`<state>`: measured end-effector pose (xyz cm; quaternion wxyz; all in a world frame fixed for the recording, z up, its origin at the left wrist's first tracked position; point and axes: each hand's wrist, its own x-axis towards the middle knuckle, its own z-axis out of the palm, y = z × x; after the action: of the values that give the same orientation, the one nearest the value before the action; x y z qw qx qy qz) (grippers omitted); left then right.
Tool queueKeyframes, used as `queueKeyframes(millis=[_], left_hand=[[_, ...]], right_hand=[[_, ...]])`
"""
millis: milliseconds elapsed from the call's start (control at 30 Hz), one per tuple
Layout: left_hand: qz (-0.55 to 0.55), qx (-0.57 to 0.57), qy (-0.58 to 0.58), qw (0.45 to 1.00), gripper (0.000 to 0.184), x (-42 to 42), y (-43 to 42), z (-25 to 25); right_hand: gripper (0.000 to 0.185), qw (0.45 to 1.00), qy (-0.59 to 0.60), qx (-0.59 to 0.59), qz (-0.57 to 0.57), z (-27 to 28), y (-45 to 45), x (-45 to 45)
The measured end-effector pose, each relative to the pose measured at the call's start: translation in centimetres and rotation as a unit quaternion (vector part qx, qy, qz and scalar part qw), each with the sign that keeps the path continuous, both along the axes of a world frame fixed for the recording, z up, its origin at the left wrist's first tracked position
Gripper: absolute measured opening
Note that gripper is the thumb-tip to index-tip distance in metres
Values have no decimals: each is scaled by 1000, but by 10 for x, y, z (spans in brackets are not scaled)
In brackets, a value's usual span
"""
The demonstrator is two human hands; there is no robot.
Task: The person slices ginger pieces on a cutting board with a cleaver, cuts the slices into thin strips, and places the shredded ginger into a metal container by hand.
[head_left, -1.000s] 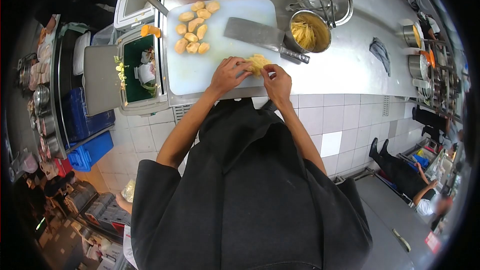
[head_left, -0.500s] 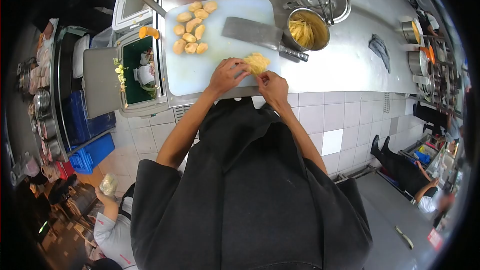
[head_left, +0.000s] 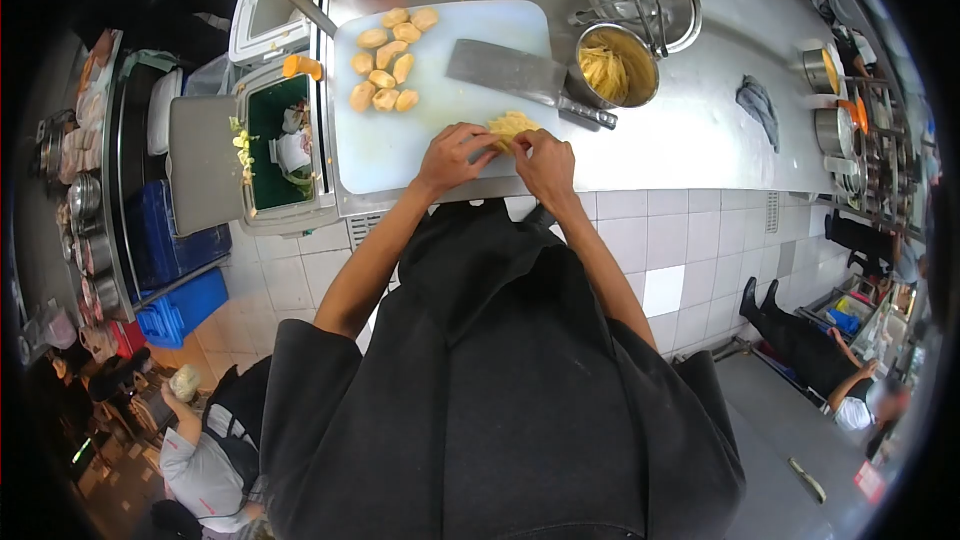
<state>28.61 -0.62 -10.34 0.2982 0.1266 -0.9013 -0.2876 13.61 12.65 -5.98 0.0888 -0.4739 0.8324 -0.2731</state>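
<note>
A small pile of pale yellow potato shreds (head_left: 511, 125) lies near the front right of the white cutting board (head_left: 420, 155). My left hand (head_left: 455, 155) is at the pile's left side, its fingers curled and pressed to the shreds. From the right, my right hand (head_left: 546, 164) pinches at the pile's near edge with thumb and fingertips together. Behind the pile rests a cleaver (head_left: 505, 70), its black handle (head_left: 588, 113) pointing right past the board's edge. Several peeled potatoes (head_left: 384, 80) sit at the board's upper left.
A metal pot (head_left: 650, 80) of yellow shreds stands right of the cleaver, beside a steel bowl (head_left: 685, 0) with utensils. A grey cloth (head_left: 760, 110) lies further right. Left of the counter is an open green-lined bin (head_left: 270, 175). Co-workers (head_left: 205, 470) stand behind me on both sides.
My right hand has moved slightly up and in over the pile. My left hand stays almost in place. The co-worker at lower left has shifted.
</note>
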Motion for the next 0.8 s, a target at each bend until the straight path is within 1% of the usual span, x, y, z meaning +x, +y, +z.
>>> queueKeyframes(millis=[133,200,233,300,333,400,433,467,500,533,567,600,667,700,767,800], left_hand=[[-3,-2,4,1000,36,0,1,1],[-3,-5,2,1000,37,0,0,1],[-3,-5,-8,1000,37,0,0,1],[-5,-6,-15,1000,38,-2,1,3],[7,-20,-14,1000,41,-3,2,4],[16,-35,-13,999,44,-5,7,10],[23,-35,-23,999,51,-9,12,13],[28,-35,-34,998,57,-14,18,17],[23,-36,-33,999,57,-22,24,19],[32,-50,-52,997,63,-31,31,20],[42,-64,-71,995,69,-39,37,21],[39,-65,-70,995,69,-46,40,18],[70,-36,-89,993,70,-56,42,12],[66,-37,-89,993,70,-57,43,9],[68,29,-65,995,61,-58,41,5],[64,28,-68,995,61,-57,40,5]], right_hand=[[12,997,49,46,26,4,2,4],[17,999,-44,-18,10,6,5,4],[17,999,-44,-18,10,9,7,2],[22,990,-123,-19,-65,16,13,-6],[22,990,-122,-20,-66,13,17,-13],[29,974,-187,-8,-127,4,25,-26],[30,968,-212,3,-137,-1,28,-30],[30,967,-212,1,-142,-7,29,-32],[31,954,-263,-17,-144,-18,31,-34],[31,938,-313,-35,-147,-22,32,-35],[31,937,-313,-36,-151,-26,34,-36],[31,937,-310,-45,-154,-26,33,-35],[31,937,-308,-55,-157,-25,30,-32],[29,944,-286,-43,-157,-20,29,-30],[29,950,-265,-35,-161,-14,27,-28],[29,955,-248,-36,-158,-14,24,-28]])
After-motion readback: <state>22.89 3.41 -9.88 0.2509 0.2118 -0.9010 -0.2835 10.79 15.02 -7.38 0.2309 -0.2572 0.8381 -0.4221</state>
